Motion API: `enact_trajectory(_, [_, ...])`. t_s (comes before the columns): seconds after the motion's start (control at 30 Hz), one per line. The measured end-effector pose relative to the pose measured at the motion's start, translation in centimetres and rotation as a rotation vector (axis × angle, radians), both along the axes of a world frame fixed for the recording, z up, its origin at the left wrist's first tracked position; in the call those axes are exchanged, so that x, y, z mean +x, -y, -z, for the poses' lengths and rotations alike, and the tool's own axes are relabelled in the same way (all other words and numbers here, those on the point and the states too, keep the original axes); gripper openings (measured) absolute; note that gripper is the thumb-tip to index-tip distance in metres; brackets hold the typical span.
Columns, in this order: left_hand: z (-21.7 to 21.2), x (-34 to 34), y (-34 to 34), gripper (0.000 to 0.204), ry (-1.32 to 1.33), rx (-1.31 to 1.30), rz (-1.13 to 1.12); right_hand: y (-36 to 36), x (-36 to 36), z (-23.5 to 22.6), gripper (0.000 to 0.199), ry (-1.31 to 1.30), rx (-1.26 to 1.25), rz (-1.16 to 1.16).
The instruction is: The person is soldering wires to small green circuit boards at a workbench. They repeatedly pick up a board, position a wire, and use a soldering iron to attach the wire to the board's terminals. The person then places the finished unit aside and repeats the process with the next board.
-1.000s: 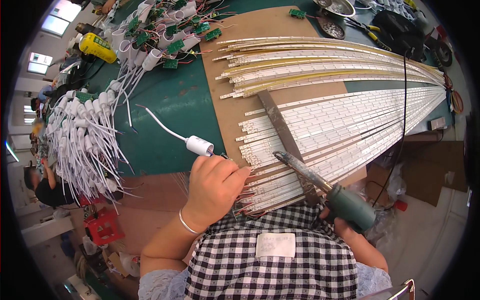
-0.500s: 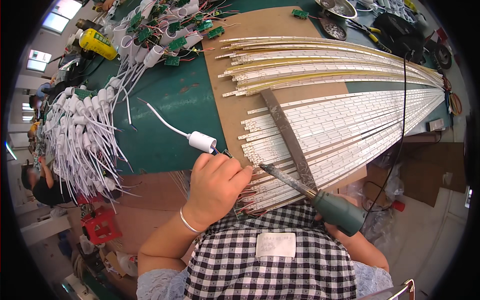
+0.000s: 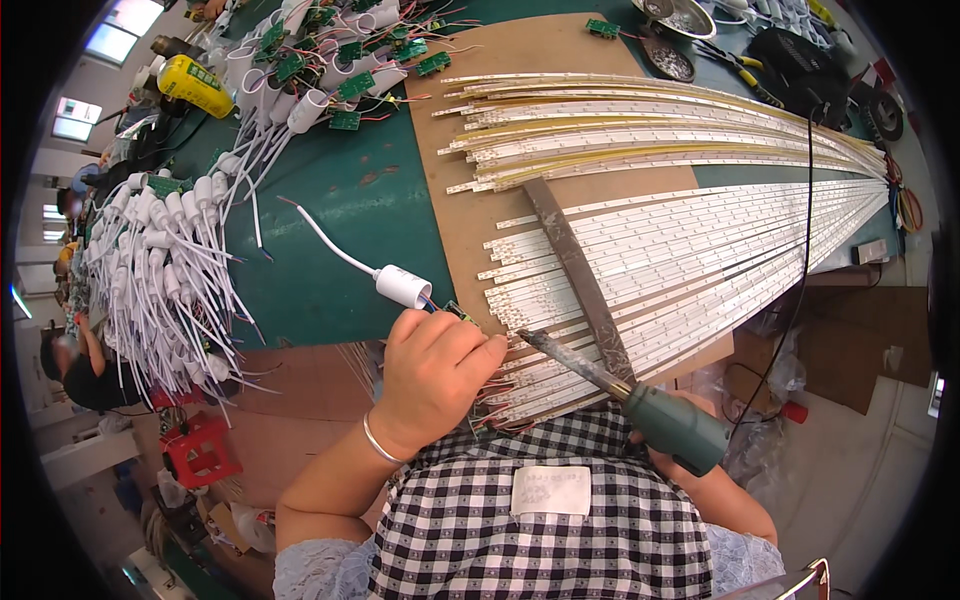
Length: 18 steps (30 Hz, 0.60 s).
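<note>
My left hand (image 3: 437,372) is closed in a pinch at the near strip ends. A small green circuit board (image 3: 458,312) sticks out past its fingers, joined by short wires to a white cylindrical housing (image 3: 403,286) with a white cable (image 3: 334,243) trailing over the green tabletop. My right hand (image 3: 668,466), largely hidden behind the handle, grips a soldering iron (image 3: 678,428) with a dark green body. Its blackened tip is beside my left thumb, over the ends of the white LED strips (image 3: 640,262). Whether the tip touches a strip cannot be seen.
A dark flat bar (image 3: 577,277) lies across the strips on a brown board (image 3: 465,215). White housings with cables (image 3: 160,250) are heaped at left, with more housings and boards (image 3: 300,105) behind. The iron's black cord (image 3: 808,200) crosses the right side. A yellow bottle (image 3: 194,87) lies far left.
The white housing and circuit board have shifted very slightly; a little more of the board shows above my left fingers. Both hands and the soldering iron are nearly still.
</note>
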<state>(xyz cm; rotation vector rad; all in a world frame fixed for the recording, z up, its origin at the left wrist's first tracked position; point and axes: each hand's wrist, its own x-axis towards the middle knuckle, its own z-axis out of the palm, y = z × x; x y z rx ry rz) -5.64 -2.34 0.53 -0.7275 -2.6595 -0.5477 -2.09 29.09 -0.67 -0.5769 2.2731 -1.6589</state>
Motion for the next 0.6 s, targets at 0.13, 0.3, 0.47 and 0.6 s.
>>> enact_trajectory(0.13, [0.0,0.0,0.1,0.016,-0.001,0.006,-0.003,0.6,0.5,-0.3,0.037,0.133,-0.095,0.071])
enact_trajectory(0.3, [0.1,-0.1,0.1,0.017,-0.002,0.016,-0.003,1.0,0.5,0.2,0.022,0.004,-0.067,0.073])
enact_trajectory(0.47, [0.0,-0.1,0.1,0.018,0.013,0.019,-0.002,0.9,0.4,0.0,0.014,-0.040,0.000,0.052])
enact_trajectory(0.6, [0.0,-0.1,0.1,0.018,0.018,0.013,0.000,1.0,0.1,-0.1,0.013,-0.162,0.087,0.023])
